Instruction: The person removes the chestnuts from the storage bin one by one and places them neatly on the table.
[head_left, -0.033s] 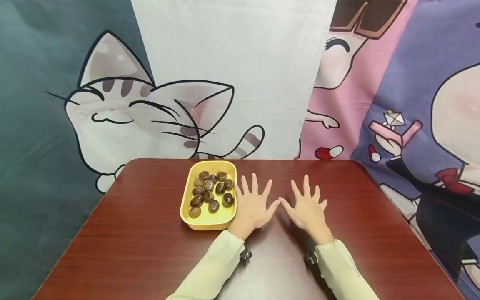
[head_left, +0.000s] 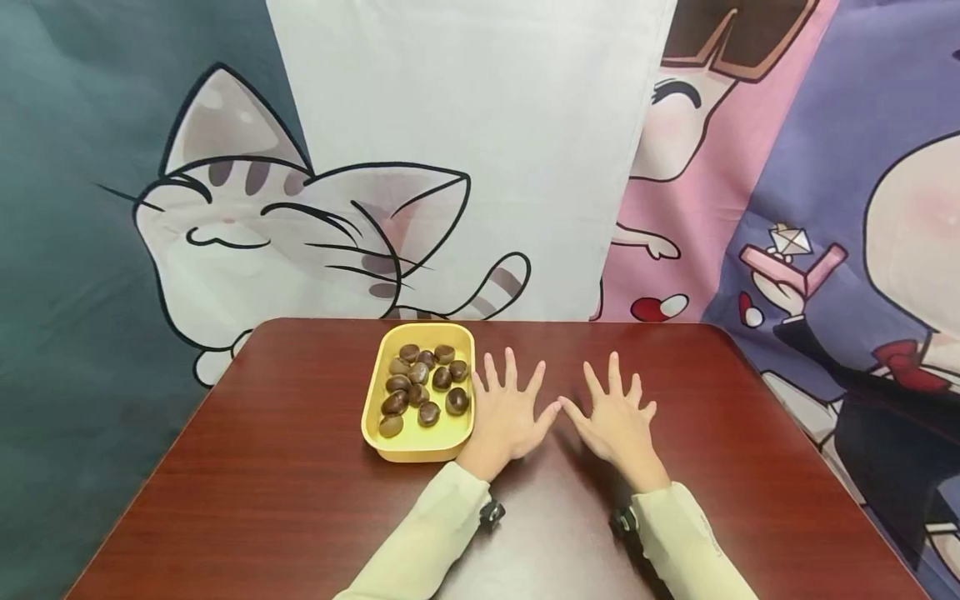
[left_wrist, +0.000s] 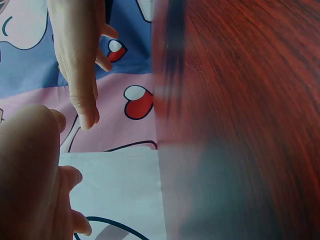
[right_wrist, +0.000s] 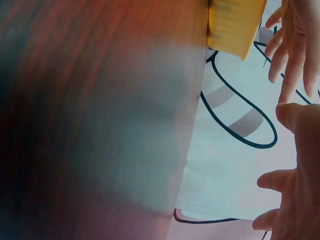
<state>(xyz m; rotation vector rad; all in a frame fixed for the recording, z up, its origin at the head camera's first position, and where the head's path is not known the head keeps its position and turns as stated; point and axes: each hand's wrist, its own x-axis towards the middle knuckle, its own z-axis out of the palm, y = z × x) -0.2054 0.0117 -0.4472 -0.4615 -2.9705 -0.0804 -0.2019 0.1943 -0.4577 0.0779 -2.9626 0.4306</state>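
Note:
Both bare hands are spread in the air above the table, fingers straight and holding nothing. In the head view my left hand [head_left: 506, 417] is just right of a yellow plastic tray [head_left: 417, 456], overlapping its right edge. My right hand [head_left: 618, 423] is farther right, fingers fanned out. The two thumb tips meet in the head view; whether they actually touch, I cannot tell. Several glossy brown chestnuts [head_left: 429, 414] lie loose inside the tray. A corner of the tray [right_wrist: 232, 25] shows at the top of the right wrist view.
The dark red wooden table [head_left: 285, 467] has rounded far corners. Behind it hangs a cloth backdrop [head_left: 480, 100] printed with a cartoon cat and other figures. Each wrist carries a small black device [head_left: 491, 512] at the end of a pale sleeve [head_left: 427, 533].

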